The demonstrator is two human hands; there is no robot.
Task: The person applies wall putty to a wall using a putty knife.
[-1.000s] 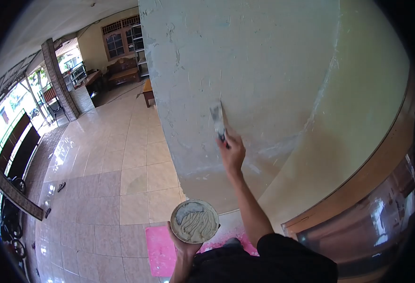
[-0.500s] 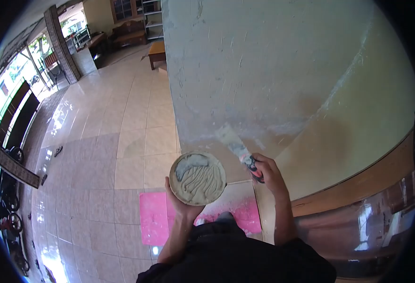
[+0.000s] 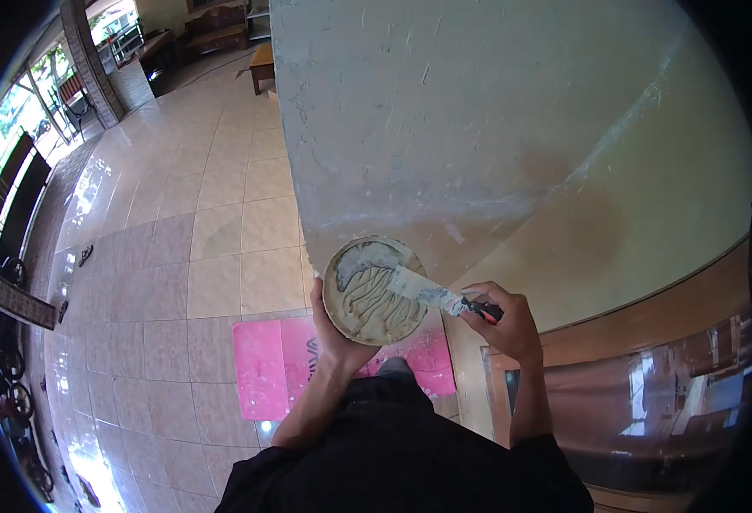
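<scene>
Head view: a round dish [image 3: 374, 291] of grey filler is cupped from below by the left hand [image 3: 335, 329], just below the patched wall [image 3: 444, 111]. The right hand [image 3: 506, 325] is closed on a putty knife [image 3: 432, 293], blade in the dish. Reloading is judged underway; scooping and lifting toward the wall seems called for.

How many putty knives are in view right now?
1: the putty knife is held in the right hand, its blade resting on the compound in the round plate held by the left hand. None other shows.
</scene>
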